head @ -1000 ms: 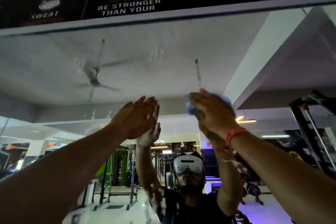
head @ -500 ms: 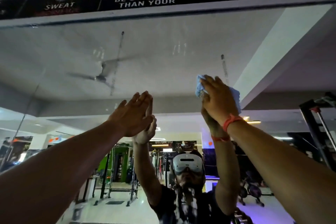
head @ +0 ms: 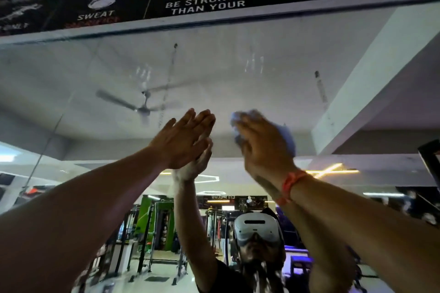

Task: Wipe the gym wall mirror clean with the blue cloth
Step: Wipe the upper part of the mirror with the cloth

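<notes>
Left hand [head: 183, 140]: raised, fingers straight and together, flat against the mirror [head: 214, 74], grip released.
Right hand [head: 259, 147]: raised, blurred, pressing the blue cloth [head: 288, 135] onto the glass; grip looks flat over the cloth.
Blue cloth: under the right palm, just beside the left hand.
Change: right hand and cloth have moved leftward, closer to the left hand, which has stayed planted.
Wristband [head: 289, 183]: orange, on the right wrist.
</notes>
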Demonstrator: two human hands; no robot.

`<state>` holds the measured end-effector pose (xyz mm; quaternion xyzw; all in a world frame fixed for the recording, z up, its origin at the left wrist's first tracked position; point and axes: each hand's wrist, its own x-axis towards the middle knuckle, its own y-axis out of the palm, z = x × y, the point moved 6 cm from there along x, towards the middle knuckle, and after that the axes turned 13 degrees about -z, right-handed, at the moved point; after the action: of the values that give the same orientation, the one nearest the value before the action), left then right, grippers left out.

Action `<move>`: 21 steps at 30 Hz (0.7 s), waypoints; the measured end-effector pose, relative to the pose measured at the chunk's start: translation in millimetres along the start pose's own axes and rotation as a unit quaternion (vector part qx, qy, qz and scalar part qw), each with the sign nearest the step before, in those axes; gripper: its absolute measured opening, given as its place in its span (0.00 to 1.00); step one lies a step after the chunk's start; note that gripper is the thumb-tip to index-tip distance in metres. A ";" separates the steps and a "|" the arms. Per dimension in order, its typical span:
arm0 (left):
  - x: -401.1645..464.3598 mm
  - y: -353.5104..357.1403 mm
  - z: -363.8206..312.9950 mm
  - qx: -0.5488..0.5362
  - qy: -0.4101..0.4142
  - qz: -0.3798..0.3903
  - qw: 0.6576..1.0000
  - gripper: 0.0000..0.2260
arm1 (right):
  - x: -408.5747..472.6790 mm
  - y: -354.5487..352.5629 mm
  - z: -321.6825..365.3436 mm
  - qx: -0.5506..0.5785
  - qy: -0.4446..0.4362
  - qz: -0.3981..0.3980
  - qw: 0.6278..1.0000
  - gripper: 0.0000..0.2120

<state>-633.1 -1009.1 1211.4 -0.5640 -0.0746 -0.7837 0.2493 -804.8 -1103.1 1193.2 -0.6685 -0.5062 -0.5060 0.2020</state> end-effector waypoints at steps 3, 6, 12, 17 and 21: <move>13.5 -2.0 7.3 0.000 0.007 -0.018 1.000 0.39 | -4.2 -1.7 10.4 0.074 -0.145 0.108 0.981 0.22; 24.2 -7.4 9.6 0.017 0.021 -0.015 1.000 0.40 | 46.2 -14.8 -51.9 -0.023 -0.112 0.076 0.991 0.23; 58.3 -12.8 16.7 0.007 0.001 -0.030 1.000 0.29 | 82.3 28.4 -51.4 -0.056 0.047 -0.017 0.997 0.23; 79.4 -14.1 21.0 -0.003 0.017 -0.038 0.999 0.28 | 102.4 1.0 -67.3 -0.073 -0.045 0.066 0.994 0.28; 92.8 -13.3 29.1 -0.014 0.025 -0.035 0.999 0.29 | 134.0 -9.2 -123.6 -0.184 0.136 -0.022 0.973 0.21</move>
<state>-637.0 -1014.4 1309.3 -0.5450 -0.0768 -0.8066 0.2155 -874.6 -1132.8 1359.3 -0.6079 -0.3868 -0.6809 0.1312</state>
